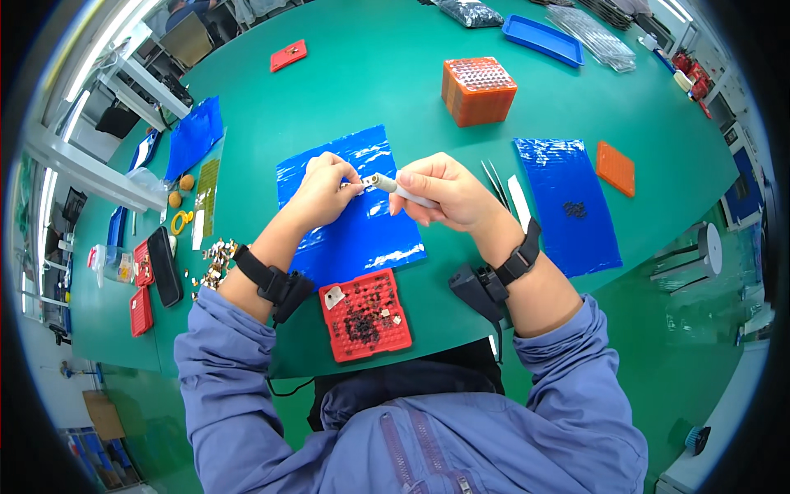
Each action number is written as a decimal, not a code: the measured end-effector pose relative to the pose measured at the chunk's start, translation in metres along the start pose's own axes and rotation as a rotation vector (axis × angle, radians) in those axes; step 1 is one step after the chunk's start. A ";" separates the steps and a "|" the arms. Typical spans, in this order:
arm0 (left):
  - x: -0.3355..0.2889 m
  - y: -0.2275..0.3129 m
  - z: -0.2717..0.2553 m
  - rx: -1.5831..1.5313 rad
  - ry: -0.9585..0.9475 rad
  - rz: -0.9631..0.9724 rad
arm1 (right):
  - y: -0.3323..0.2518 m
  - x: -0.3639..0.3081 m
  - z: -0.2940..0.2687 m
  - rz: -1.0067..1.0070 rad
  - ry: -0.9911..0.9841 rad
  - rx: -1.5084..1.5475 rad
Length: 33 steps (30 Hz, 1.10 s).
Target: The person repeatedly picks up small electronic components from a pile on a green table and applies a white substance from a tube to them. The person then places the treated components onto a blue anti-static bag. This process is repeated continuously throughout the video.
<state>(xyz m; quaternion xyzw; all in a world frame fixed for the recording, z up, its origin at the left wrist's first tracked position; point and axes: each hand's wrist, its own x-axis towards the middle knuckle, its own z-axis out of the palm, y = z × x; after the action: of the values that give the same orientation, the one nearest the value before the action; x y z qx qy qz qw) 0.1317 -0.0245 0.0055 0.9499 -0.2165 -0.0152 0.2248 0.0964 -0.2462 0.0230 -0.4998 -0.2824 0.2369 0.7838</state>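
My left hand [325, 188] is closed in a pinch on a small light-coloured part [367, 183], held above a blue plastic sheet [350, 235]. My right hand [444, 191] grips a white pen-shaped tool [411, 193]. Its wider beige end meets the small part at my left fingertips; the exact contact is too small to make out. Nearer to me lies a red studded tray [395, 325] strewn with tiny black pieces and a few pale ones. Tweezers [495, 183] and a white strip [520, 202] rest right of my right hand.
On the right, a second blue sheet [605, 239] carries a cluster of black pieces [574, 209], beside an orange tray [615, 169]. An orange stack of trays [477, 103] stands farther back. Loose metallic pieces [218, 262] and a black case [164, 267] lie at left.
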 end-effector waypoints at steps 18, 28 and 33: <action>-0.038 -0.002 -0.056 -0.113 0.157 0.080 | 0.002 -0.001 -0.003 -0.019 -0.011 -0.094; -0.154 -0.060 -0.073 0.085 0.019 -0.207 | 0.009 0.002 0.006 0.032 -0.059 -0.178; -0.166 -0.056 -0.065 0.210 -0.010 -0.307 | 0.009 0.001 0.004 0.076 -0.042 -0.218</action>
<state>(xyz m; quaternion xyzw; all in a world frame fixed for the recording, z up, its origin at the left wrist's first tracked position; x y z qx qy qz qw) 0.0119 0.1173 0.0282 0.9900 -0.0706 -0.0312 0.1182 0.0931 -0.2393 0.0162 -0.5874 -0.3037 0.2448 0.7091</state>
